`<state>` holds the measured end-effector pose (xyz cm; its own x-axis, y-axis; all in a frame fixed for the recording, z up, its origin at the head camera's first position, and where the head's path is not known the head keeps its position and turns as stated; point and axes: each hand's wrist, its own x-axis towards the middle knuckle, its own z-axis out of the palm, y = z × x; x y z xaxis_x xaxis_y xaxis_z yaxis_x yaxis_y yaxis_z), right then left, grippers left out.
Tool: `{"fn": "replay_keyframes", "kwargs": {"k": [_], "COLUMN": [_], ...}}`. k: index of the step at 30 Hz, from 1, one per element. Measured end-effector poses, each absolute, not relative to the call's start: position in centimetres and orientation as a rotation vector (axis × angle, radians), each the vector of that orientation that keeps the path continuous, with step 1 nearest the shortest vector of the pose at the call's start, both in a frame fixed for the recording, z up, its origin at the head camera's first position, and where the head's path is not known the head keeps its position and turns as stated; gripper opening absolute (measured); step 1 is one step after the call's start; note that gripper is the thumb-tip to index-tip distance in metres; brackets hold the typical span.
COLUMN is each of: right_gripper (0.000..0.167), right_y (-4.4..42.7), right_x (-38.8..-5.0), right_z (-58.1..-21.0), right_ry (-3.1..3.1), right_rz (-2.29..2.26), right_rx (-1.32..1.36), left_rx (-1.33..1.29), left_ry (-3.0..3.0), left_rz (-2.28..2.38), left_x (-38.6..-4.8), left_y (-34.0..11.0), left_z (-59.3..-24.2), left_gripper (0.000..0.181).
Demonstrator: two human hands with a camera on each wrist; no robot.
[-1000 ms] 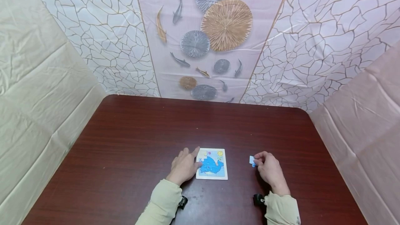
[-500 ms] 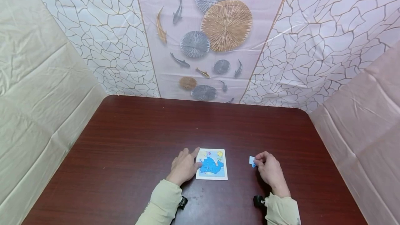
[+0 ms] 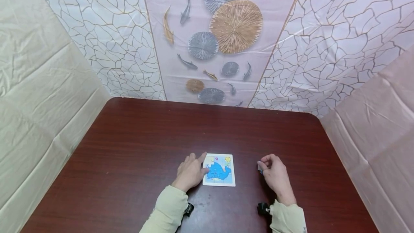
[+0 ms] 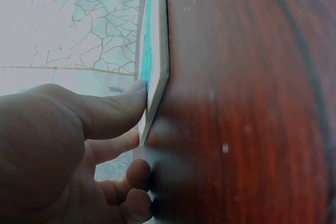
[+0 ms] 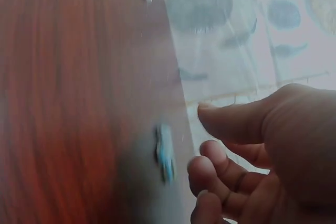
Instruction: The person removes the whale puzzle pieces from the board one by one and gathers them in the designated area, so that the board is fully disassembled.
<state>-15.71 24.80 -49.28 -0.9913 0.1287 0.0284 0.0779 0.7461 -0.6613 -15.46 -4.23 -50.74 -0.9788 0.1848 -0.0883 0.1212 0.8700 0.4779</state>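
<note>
A square jigsaw puzzle point(image 3: 219, 180) in a white frame lies flat on the table, with a blue whale and a yellow sun on it. A pale patch shows at its upper left. My left hand point(image 3: 191, 171) rests at its left side, the thumb on its face and the index finger at the far left corner. Off to the right, my right hand point(image 3: 276, 175) hovers over a small puzzle piece point(image 5: 165, 153). That piece lies on the table in the right wrist view, apart from the loosely bent fingers; in the head view the hand mostly covers it.
The dark brown table point(image 3: 145, 132) meets a patterned cloth point(image 3: 207, 74) at its far edge. Plain pale cloths point(image 3: 48, 100) hang along both sides. A black wrist device point(image 3: 262, 208) sits at the right cuff.
My right hand has shifted slightly left and now covers more of the small piece. The left hand and the framed puzzle stay where they were.
</note>
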Motion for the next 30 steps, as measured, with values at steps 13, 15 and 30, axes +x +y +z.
{"fn": "replay_keyframes", "kwargs": {"k": [13, 15, 30], "right_gripper": [0.014, 0.013, 0.033], "right_y": [17.5, 16.5, 13.3], "right_x": [-16.4, -16.4, -15.8], "right_z": [-48.9, -48.9, -49.8], "right_ry": [-2.894, -2.902, -2.980], "right_rz": [1.138, 1.149, 0.962], "right_rx": [0.050, 0.087, 0.357], "left_rx": [0.229, 0.227, 0.251], "left_ry": [2.909, 2.913, 2.935], "left_rz": [0.732, 0.726, 0.678], "left_x": [-15.4, -15.4, -15.4], "left_y": [-4.3, -4.2, -4.2], "left_z": [-50.5, -50.5, -50.5], "left_gripper": [0.062, 0.062, 0.061]}}
